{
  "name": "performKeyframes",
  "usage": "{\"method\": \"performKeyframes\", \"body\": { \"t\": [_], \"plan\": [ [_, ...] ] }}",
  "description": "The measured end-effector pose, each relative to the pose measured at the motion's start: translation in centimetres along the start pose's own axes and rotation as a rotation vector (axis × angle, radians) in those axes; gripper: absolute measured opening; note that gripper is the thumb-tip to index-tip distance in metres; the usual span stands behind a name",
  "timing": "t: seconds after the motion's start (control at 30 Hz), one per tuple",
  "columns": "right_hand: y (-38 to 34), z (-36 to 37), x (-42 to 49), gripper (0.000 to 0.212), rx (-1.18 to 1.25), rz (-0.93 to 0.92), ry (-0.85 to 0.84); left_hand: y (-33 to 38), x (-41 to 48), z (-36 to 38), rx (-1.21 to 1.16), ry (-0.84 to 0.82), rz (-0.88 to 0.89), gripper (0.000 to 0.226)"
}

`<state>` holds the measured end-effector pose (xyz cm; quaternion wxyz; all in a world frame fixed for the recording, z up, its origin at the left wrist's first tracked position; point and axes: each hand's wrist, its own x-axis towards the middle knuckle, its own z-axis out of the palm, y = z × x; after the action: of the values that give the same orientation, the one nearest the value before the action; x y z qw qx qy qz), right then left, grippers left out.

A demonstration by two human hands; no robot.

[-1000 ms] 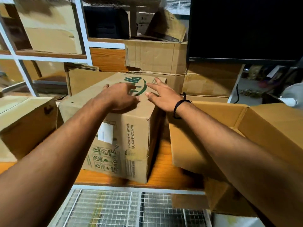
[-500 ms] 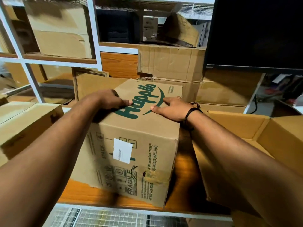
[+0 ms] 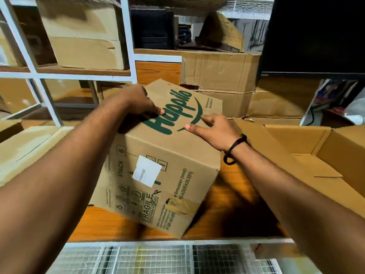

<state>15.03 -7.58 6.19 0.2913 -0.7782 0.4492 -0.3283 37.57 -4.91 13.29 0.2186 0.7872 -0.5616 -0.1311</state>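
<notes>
Cardboard box [image 3: 167, 175] tilts on the wooden shelf [image 3: 110, 224], so with my left hand [image 3: 138, 101] curled over its top edge and right hand [image 3: 215, 131] spread flat, I'd slide it out slowly.

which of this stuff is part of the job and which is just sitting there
In the job: Happilo box, left hand, right hand, both on its top.
Lying about: open box, stacked boxes, monitor, left box.
</notes>
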Motion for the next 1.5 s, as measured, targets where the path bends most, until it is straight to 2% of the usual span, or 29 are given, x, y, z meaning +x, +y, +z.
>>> {"method": "performKeyframes", "body": {
  "t": [0.07, 0.2, 0.33, 0.47, 0.57, 0.7, 0.8, 0.9, 1.0, 1.1, 1.17, 1.23, 1.33, 1.43, 1.5],
  "plan": [
    [-0.7, 1.3, -0.3, 0.026, 0.050, -0.011, 0.020, -0.5, -0.6, -1.6, 0.018, 0.012, 0.009, 0.068],
    [-0.4, 3.4, -0.7, 0.026, 0.116, 0.016, 0.059, -1.1, -1.7, -2.9, 0.055, -0.015, 0.066, 0.071],
    [-0.3, 3.1, -1.3, 0.063, 0.084, 0.080, 0.085, -0.9, -2.1, -3.4, 0.098, -0.070, 0.135, 0.065],
    [-0.2, 2.0, -1.6, 0.064, -0.014, 0.100, 0.065, -0.9, -2.9, -5.5, 0.075, -0.185, 0.175, 0.064],
    [0.1, 0.9, -1.8, 0.062, -0.060, 0.121, 0.027, -2.4, -3.2, -7.0, -0.139, -0.267, 0.219, 0.068],
    [-3.6, 0.3, -0.8, 0.049, -0.262, 0.052, -0.099, -4.9, -3.1, -5.9, -0.378, -0.270, 0.234, 0.050],
    [-8.1, 2.1, -0.2, 0.058, -0.261, -0.120, -0.139, -5.3, -2.7, -4.6, -0.518, -0.176, 0.245, 0.050],
    [-12.2, 4.7, -1.0, 0.080, -0.224, -0.265, -0.214, -5.2, -2.6, -4.2, -0.663, -0.109, 0.261, 0.053],
    [-14.1, 6.1, -1.3, 0.092, -0.177, -0.330, -0.210, -4.7, -3.5, -3.7, -0.825, -0.051, 0.245, 0.055],
    [-14.2, 6.8, -0.7, 0.117, -0.349, -0.341, -0.189, -5.0, -3.5, -3.3, -1.069, -0.051, 0.212, 0.053],
    [-14.0, 7.0, -0.5, 0.114, -0.474, -0.349, -0.196, -5.9, -3.3, -3.1, -1.155, -0.031, 0.216, 0.047],
    [-13.7, 6.8, -0.5, 0.099, -0.522, -0.342, -0.224, -7.1, -3.3, -2.6, -1.139, -0.027, 0.294, 0.044],
    [-13.1, 5.9, -0.5, 0.083, -0.551, -0.357, -0.210, -9.3, -4.6, -2.0, -1.005, -0.054, 0.432, 0.081],
    [-12.3, 5.0, 0.1, 0.082, -0.551, -0.405, -0.166, -10.8, -6.9, -1.2, -0.619, -0.053, 0.549, 0.115],
    [-12.1, 4.8, 0.5, 0.081, -0.545, -0.463, -0.162, -10.8, -8.2, 0.0, -0.422, -0.067, 0.502, 0.112]
  ]
}}
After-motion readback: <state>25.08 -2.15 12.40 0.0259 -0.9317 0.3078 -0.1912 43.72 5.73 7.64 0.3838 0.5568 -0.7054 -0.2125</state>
